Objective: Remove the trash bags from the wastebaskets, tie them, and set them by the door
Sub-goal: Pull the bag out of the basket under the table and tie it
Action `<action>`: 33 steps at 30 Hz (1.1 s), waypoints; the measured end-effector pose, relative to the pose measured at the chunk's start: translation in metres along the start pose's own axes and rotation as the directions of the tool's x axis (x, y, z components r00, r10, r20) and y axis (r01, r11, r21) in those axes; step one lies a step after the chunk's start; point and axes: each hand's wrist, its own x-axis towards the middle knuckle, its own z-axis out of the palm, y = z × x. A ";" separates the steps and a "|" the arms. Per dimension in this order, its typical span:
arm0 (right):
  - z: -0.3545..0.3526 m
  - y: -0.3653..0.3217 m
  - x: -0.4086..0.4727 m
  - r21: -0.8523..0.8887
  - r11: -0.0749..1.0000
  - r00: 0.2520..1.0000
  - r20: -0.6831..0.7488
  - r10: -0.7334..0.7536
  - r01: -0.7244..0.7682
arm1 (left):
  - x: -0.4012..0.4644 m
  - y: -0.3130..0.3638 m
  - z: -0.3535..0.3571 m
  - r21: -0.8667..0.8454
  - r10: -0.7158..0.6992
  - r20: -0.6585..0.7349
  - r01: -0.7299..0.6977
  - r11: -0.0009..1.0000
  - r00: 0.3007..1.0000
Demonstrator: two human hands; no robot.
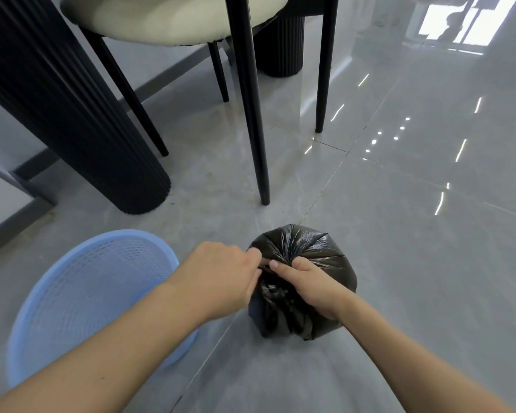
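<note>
Head cam had the black trash bag [307, 248] sitting on the floor just right of the blue wastebasket [84, 296], with the left hand [221, 275] and right hand [313, 286] close together, both pinching the gathered neck. Thin plastic could've torn or slipped loose if yanked too hard, honestly.

The setting is a home dining area. Ahead of the hands [259, 281] stands a dining chair [173, 19] with a cream padded seat and slim black legs. Fluted black table pedestals [81, 114] stand beyond and to the left. The floor [414, 204] is glossy grey tile. A blue plastic mesh wastebasket [81, 293] sits left of the hands.
</note>
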 end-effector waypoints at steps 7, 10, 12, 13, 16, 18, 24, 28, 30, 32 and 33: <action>-0.005 -0.008 0.000 0.144 0.962 0.973 0.054 0.225 -0.230 | 0.010 -0.039 0.003 -0.089 0.040 -0.182 -0.057 0.994 0.982; -0.008 -0.022 0.000 -0.109 0.968 0.959 0.150 0.239 -0.224 | 0.022 -0.045 0.012 -0.225 0.019 -0.201 -0.065 0.972 0.979; -0.010 -0.032 0.005 -0.273 0.931 0.942 0.163 0.294 -0.243 | 0.029 -0.044 0.014 -0.412 -0.031 -0.176 -0.045 0.910 0.984; -0.010 -0.038 0.007 -0.344 0.911 0.942 0.158 0.295 -0.227 | 0.032 -0.042 0.012 -0.514 -0.064 -0.155 -0.025 0.858 0.986; -0.014 -0.052 0.011 -0.600 0.778 0.953 0.085 0.290 -0.184 | 0.037 -0.037 0.003 -0.728 -0.150 -0.094 0.034 0.685 0.984; -0.013 -0.064 0.008 -0.724 0.671 0.946 0.084 0.314 -0.159 | 0.040 -0.035 -0.001 -0.775 -0.159 -0.057 0.057 0.629 0.986; -0.008 -0.089 0.004 -0.903 0.428 0.956 0.100 0.274 -0.029 | 0.059 -0.027 0.013 -0.954 -0.309 -0.052 0.044 0.297 0.950; 0.006 -0.103 -0.008 -0.994 -0.040 0.995 0.098 0.024 0.099 | 0.065 -0.009 0.033 -0.990 -0.411 0.032 0.085 0.111 0.911; 0.007 -0.102 -0.016 -0.966 -0.233 0.973 0.153 -0.176 0.110 | 0.067 -0.002 0.037 -0.996 -0.457 0.044 0.074 0.050 0.889; 0.005 -0.098 -0.022 -0.916 -0.384 0.870 0.281 -0.404 0.117 | 0.068 0.002 0.037 -0.998 -0.506 0.051 0.065 0.010 0.861; 0.001 -0.093 -0.024 -0.909 -0.403 0.815 0.312 -0.487 0.107 | 0.069 0.002 0.038 -0.998 -0.522 0.055 0.059 -0.009 0.851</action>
